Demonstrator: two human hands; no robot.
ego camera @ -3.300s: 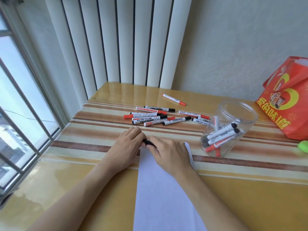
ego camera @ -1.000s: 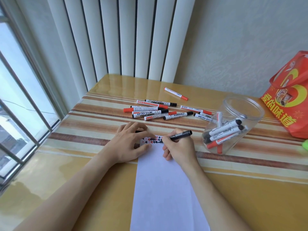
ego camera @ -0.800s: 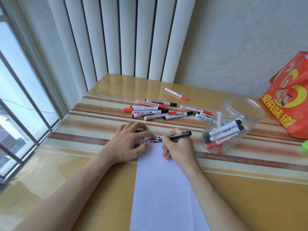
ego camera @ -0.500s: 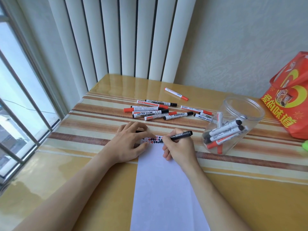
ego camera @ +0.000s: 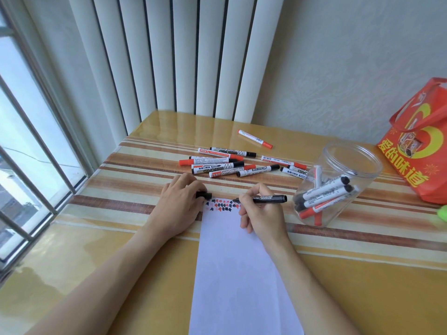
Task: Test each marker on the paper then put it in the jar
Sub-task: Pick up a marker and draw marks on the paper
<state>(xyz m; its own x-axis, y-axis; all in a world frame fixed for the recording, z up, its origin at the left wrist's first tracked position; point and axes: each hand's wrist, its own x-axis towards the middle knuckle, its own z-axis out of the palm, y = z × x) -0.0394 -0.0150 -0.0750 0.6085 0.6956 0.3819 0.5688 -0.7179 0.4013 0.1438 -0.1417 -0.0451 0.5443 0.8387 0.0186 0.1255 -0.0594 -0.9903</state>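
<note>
A white sheet of paper [ego camera: 239, 267] lies lengthwise in front of me, with small red and black marks [ego camera: 221, 205] along its far edge. My right hand [ego camera: 262, 211] grips an uncapped black marker [ego camera: 268, 199], its tip touching the paper beside the marks. My left hand [ego camera: 180, 204] rests at the paper's far left corner and pinches the black cap [ego camera: 203, 195]. A clear plastic jar [ego camera: 343, 170] stands to the right with several markers inside. Several loose red and black markers [ego camera: 225, 165] lie on the table beyond the paper.
A red gift bag [ego camera: 420, 151] stands at the far right, with a green object [ego camera: 443, 212] by the frame edge. A window with bars [ego camera: 36, 151] runs along the left of the table. Vertical blinds [ego camera: 174, 56] and a wall close the back.
Since 3.3 s ago the marker has been uncapped: my right hand now writes with it while my left keeps the cap. Over the last second the hands have barely moved.
</note>
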